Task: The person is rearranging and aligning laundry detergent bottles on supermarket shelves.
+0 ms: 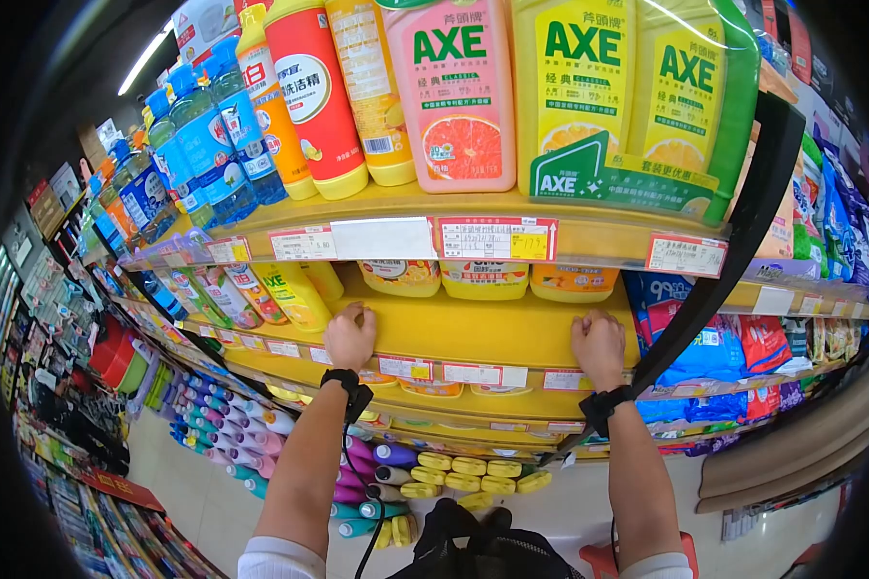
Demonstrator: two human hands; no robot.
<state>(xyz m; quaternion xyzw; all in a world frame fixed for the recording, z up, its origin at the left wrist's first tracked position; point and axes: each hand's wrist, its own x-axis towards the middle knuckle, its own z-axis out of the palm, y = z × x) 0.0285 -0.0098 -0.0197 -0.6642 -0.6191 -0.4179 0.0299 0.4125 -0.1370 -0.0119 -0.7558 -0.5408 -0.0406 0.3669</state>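
1. My left hand and right hand lay palm-down on the bare yellow shelf, well apart, holding nothing.
2. The yellow bottles stood upright straight ahead at its back, their row running left to right, about equally near both hands.
3. The upper shelf cut off their tops, and my fingertips were hard to make out.

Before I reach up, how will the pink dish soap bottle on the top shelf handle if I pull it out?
The pink bottle is large, so it is probably heavy for a one-hand grip. Its glossy plastic may be slippery. It stands close beside the yellow bottle, so pulling it out could nudge that one.
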